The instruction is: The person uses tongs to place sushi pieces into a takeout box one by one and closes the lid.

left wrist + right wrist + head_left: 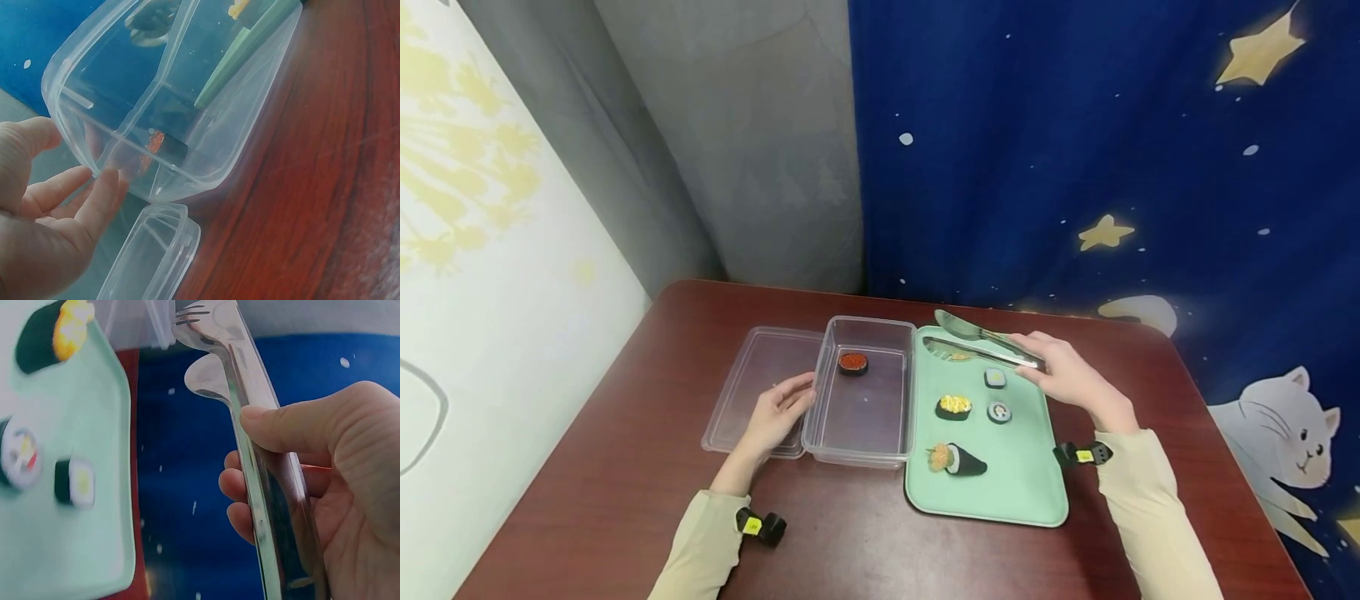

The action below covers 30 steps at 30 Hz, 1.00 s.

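My right hand (1063, 375) grips metal tongs (977, 340) over the far end of a green tray (1022, 483); in the right wrist view the thumb and fingers (275, 428) curl round the tongs (240, 394). The tray carries several toy sushi pieces: a yellow-topped one (953, 407), two small rolls (995, 377) (998, 412) and a cone roll (957, 458). My left hand (778, 410) rests with straight fingers against the left wall of a clear box (831, 437), which holds a red-topped sushi (853, 362). The left wrist view has the fingers (94, 200) touching the box wall (75, 125).
A clear lid (752, 379) lies flat to the left of the box, under my left hand. Everything sits on a dark red wooden table (625, 467). Behind stand a blue starry curtain (1112, 150) and a grey wall.
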{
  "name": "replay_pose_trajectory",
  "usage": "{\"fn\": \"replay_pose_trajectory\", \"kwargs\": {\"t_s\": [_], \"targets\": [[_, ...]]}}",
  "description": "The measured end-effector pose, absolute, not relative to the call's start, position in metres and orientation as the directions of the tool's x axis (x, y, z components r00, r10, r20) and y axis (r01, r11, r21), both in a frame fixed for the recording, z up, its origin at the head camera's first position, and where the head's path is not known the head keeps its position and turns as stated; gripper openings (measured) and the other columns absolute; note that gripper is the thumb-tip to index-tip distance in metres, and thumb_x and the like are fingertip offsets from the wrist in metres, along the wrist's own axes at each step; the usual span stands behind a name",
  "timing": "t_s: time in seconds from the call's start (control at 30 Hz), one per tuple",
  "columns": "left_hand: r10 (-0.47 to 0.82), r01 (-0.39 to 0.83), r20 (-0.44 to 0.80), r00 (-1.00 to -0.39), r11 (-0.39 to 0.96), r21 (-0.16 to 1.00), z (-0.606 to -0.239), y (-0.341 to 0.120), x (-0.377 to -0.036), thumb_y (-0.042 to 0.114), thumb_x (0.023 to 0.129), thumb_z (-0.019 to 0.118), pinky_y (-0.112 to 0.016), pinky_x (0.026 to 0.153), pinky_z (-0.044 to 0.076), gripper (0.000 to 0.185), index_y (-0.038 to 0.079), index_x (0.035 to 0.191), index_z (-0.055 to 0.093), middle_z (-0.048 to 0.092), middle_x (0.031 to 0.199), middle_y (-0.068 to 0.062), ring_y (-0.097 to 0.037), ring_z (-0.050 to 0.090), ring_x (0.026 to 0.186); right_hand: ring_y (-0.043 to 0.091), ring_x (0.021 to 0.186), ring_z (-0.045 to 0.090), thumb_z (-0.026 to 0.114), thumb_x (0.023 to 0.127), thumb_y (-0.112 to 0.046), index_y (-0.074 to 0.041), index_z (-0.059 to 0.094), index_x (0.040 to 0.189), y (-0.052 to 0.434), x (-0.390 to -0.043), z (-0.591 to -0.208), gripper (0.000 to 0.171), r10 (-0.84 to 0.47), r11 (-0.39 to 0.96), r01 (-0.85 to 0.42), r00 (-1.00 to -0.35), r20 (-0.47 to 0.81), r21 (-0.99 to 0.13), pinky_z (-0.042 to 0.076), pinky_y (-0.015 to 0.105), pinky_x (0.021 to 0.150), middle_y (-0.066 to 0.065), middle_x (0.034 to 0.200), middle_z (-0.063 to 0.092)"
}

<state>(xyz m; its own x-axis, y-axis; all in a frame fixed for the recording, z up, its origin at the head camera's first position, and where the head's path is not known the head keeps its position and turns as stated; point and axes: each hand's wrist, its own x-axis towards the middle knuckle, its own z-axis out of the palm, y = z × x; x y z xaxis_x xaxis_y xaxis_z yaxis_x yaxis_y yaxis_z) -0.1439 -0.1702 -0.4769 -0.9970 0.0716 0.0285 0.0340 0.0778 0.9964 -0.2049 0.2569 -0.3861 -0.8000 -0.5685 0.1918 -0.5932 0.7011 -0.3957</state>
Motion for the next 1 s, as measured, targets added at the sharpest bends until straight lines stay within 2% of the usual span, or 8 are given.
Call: {"fn": "replay_pose_trajectory", "kwargs": {"t_s": [0.17, 0.37, 0.6, 1.0], "targets": [[0.075, 0.038, 0.031, -0.997, 0.082, 0.996, -0.478, -0.17, -0.144, 0.0, 0.092, 0.056, -0.015, 0.084, 0.048, 0.039, -0.012, 0.128, 0.048, 0.052, 0.125, -0.031, -0.04, 0.052, 0.113, 0.024, 0.078, 0.053, 0.068, 0.083, -0.002, 0.01, 0.052, 0.126, 0.282, -0.195, -0.393, 0.047, -0.534, 0.717, -0.579, -0.814, 0.227, -0.389, 0.046, 0.042, 0.069, 0.019, 0.103, 0.061], [0.082, 0.039, 0.031, -0.996, 0.102, 0.994, -0.478, -0.17, -0.143, 0.002, 0.093, 0.057, -0.015, 0.085, 0.048, 0.039, -0.011, 0.129, 0.048, 0.053, 0.125, -0.031, -0.04, 0.052, 0.114, 0.021, 0.079, 0.053, 0.071, 0.08, -0.003, 0.005, 0.058, 0.119, 0.306, -0.185, -0.404, 0.042, -0.503, 0.733, -0.564, -0.826, 0.255, -0.379, 0.044, 0.038, 0.067, 0.013, 0.096, 0.062], [0.095, 0.05, 0.04, -0.995, 0.106, 0.993, -0.478, -0.172, -0.143, 0.006, 0.094, 0.056, -0.015, 0.085, 0.047, 0.041, -0.011, 0.13, 0.046, 0.052, 0.125, -0.031, -0.04, 0.053, 0.113, 0.017, 0.074, 0.05, 0.071, 0.08, -0.004, 0.004, 0.058, 0.119, 0.324, -0.187, -0.421, 0.042, -0.481, 0.732, -0.524, -0.85, 0.214, -0.436, 0.042, 0.033, 0.063, 0.011, 0.092, 0.061], [0.077, 0.04, 0.034, -0.996, 0.077, 0.996, -0.479, -0.171, -0.144, 0.0, 0.093, 0.055, -0.016, 0.085, 0.048, 0.038, -0.012, 0.128, 0.048, 0.053, 0.123, -0.033, -0.041, 0.053, 0.112, 0.015, 0.076, 0.049, 0.071, 0.082, -0.006, 0.01, 0.055, 0.121, 0.34, -0.188, -0.437, 0.045, -0.434, 0.734, -0.424, -0.894, 0.113, -0.53, 0.043, 0.035, 0.066, 0.015, 0.097, 0.062]]}}
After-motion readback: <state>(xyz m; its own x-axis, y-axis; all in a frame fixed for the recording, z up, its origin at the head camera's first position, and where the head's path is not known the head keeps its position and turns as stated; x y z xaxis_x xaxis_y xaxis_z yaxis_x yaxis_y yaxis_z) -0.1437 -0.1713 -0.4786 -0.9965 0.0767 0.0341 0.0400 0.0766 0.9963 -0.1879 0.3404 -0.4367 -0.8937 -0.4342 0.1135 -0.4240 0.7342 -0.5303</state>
